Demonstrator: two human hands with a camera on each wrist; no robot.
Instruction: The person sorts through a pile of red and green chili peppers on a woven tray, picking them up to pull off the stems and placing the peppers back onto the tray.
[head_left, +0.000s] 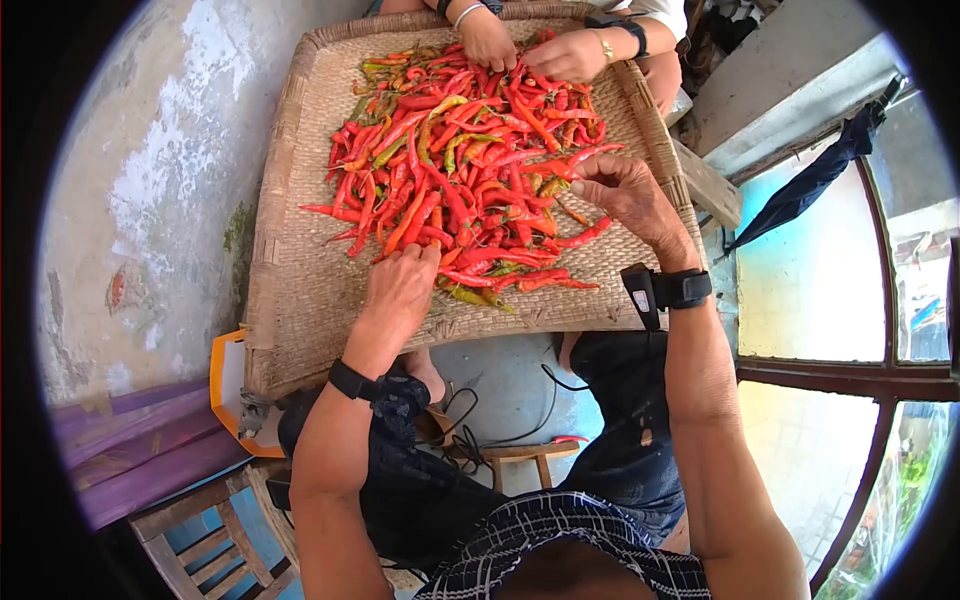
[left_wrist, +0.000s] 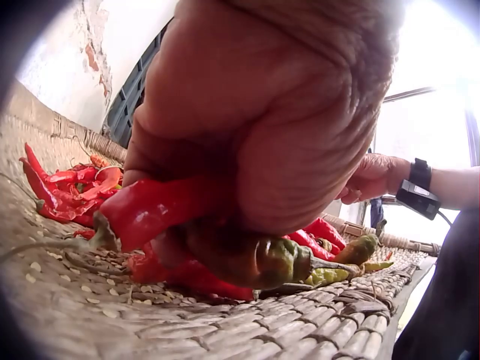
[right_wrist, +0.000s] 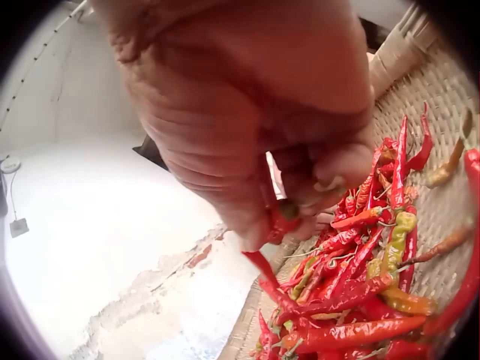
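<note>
A heap of red chili peppers (head_left: 455, 200), with some green and yellowish ones among them, lies on a woven tray (head_left: 315, 270). My left hand (head_left: 403, 285) is at the near left edge of the heap. In the left wrist view its curled fingers hold a red chili pepper (left_wrist: 161, 210), just over the weave and beside a greenish-brown pepper (left_wrist: 281, 261). At the heap's right side, my right hand (head_left: 630, 200) is raised over the tray. Its thumb and fingers pinch another red chili pepper (right_wrist: 281, 223), partly hidden by the fingers in the right wrist view.
Across the tray, another person's hands (head_left: 487, 38) work at the far edge of the heap. A peeling wall (head_left: 170, 180) stands left, and a window (head_left: 810, 270) with a dark folded umbrella (head_left: 850, 145) right. Below are a small wooden stool (head_left: 530, 452) and black cables (head_left: 465, 430).
</note>
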